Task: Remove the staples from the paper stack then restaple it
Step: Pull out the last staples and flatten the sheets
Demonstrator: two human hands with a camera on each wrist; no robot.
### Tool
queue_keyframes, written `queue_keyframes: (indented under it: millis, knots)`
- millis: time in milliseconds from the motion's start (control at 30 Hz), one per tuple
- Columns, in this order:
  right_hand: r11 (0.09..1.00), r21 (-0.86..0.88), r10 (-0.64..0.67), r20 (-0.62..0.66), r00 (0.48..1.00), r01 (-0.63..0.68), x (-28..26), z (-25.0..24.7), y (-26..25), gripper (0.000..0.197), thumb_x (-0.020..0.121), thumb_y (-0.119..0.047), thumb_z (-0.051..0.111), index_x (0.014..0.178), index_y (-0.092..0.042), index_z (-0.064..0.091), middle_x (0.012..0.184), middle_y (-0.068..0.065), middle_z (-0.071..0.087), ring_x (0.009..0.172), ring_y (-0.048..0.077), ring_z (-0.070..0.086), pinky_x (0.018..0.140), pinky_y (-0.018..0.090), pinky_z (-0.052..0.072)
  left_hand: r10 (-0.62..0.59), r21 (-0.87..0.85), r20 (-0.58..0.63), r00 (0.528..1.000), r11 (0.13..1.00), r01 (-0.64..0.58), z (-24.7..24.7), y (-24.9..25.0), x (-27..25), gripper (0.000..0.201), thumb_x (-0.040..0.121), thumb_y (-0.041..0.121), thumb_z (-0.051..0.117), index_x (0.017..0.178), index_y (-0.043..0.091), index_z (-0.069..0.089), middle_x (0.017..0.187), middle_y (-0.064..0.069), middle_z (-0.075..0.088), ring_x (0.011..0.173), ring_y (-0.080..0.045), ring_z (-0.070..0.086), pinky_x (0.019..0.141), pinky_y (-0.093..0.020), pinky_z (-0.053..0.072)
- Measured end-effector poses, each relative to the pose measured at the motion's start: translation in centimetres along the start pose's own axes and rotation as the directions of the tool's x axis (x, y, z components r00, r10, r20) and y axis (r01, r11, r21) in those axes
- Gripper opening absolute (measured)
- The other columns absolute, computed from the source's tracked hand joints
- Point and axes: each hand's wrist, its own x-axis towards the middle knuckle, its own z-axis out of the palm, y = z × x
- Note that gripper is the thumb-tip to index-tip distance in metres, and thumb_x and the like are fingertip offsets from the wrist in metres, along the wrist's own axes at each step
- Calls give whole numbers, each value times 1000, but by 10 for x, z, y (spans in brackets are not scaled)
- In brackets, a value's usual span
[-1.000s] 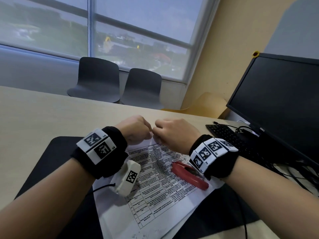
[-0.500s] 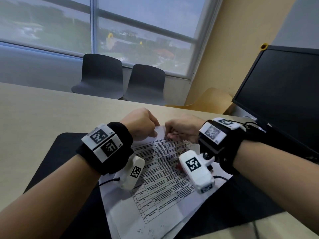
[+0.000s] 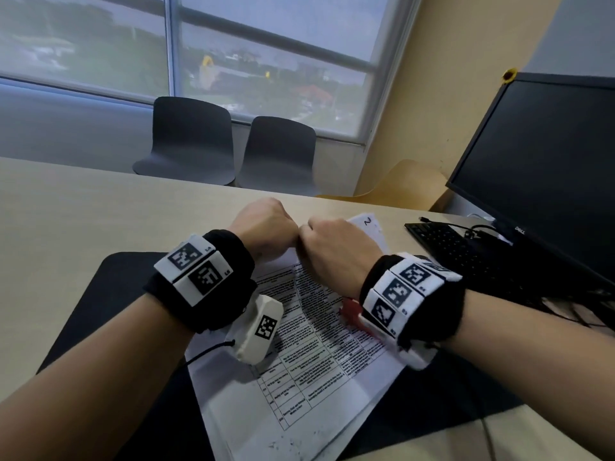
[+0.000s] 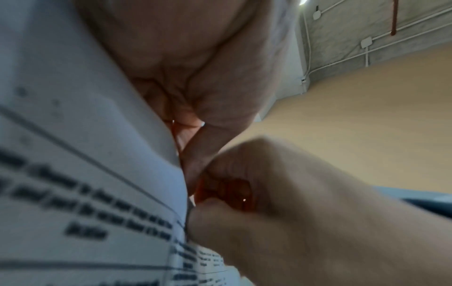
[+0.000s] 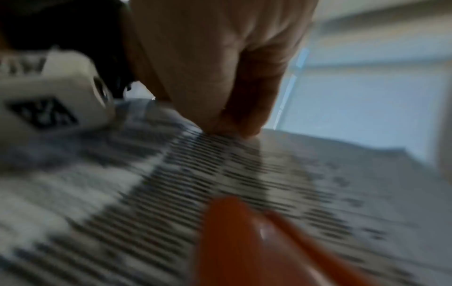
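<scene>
Both hands work at the far corner of the paper stack (image 3: 309,327) on the desk: left hand (image 3: 266,227) pinches the corner, right hand (image 3: 336,251) curls at it, what it pinches hidden. Best pull straight, holding sheets firm; red stapler (image 3: 349,309) waits mid-stack.

We see our left hand (image 4: 195,77) gripping the edge of the printed paper stack (image 4: 85,174), while our right hand (image 4: 305,222), fingers curled, meets it at the same edge; everything is blurred.
</scene>
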Motion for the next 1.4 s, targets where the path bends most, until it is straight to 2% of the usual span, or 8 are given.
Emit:
queue_keyframes:
  millis: [100, 233, 367, 567, 733, 933, 1167, 1400]
  knots:
    - [953, 162, 252, 48, 967, -256, 6, -6, -5, 17, 95, -21, 54, 86, -8, 61, 90, 15, 58, 83, 32, 58, 65, 31, 36, -16, -3, 0, 1000, 1000, 16, 3, 2, 2, 10, 77, 6, 64, 73, -1, 71, 60, -10, 53, 69, -29, 54, 59, -28, 44]
    - [850, 282, 382, 251, 890, -445, 22, -7, 2, 28, 87, -31, 66, 70, -14, 52, 86, 13, 57, 83, 29, 55, 61, 27, 36, -1, -10, 0, 1000, 1000, 1, 3, -1, 4, 13, 81, 7, 64, 79, -5, 69, 82, -27, 62, 94, -40, 64, 65, -33, 46]
    - [898, 320, 253, 182, 950, -301, 12, -4, 12, 20, 89, -27, 56, 83, -11, 66, 90, 13, 67, 87, 29, 62, 65, 27, 35, -14, -53, 62, 998, 998, 18, -2, -8, 6, 25, 84, 20, 75, 100, 2, 78, 100, -15, 74, 86, -25, 63, 72, -30, 47]
    - [978, 205, 33, -8, 999, -31, -3, -4, 11, 19, 95, -22, 50, 100, -9, 62, 96, 9, 60, 84, 27, 57, 65, 29, 30, -47, -75, 71, 996, 996, 52, -2, -3, 2, 14, 79, 15, 74, 71, 4, 70, 56, -1, 50, 53, -16, 41, 48, -25, 32]
    - [963, 217, 141, 92, 986, -158, 6, -14, 10, 19, 91, -27, 57, 85, -10, 63, 88, 11, 58, 86, 30, 59, 61, 28, 33, -26, -99, 82, 996, 994, 34, -2, -3, 4, 19, 78, 15, 73, 92, 4, 79, 81, -9, 67, 71, -20, 52, 64, -27, 41]
    - [923, 264, 218, 245, 945, -281, 17, -18, 14, 33, 88, -33, 66, 68, -16, 47, 77, 6, 50, 77, 25, 52, 64, 28, 37, -27, -104, 97, 995, 994, 37, -2, -3, 6, 16, 81, 15, 72, 92, 7, 80, 91, -15, 73, 73, -19, 54, 62, -25, 42]
    - [903, 313, 229, 226, 947, -294, 20, -16, 14, 27, 84, -32, 72, 92, -7, 71, 80, 6, 57, 82, 24, 57, 67, 29, 44, -24, -129, 88, 996, 991, 36, -2, -4, 6, 16, 79, 14, 74, 92, 8, 81, 95, -11, 75, 80, -20, 60, 72, -27, 46]
    - [810, 430, 285, 307, 908, -399, 20, -18, 22, 25, 81, -32, 73, 82, -7, 77, 78, 6, 73, 78, 21, 70, 72, 34, 59, -75, -235, 89, 993, 967, 94, -1, -5, 8, 16, 73, 7, 75, 87, 2, 79, 66, -9, 61, 51, -19, 42, 53, -23, 34]
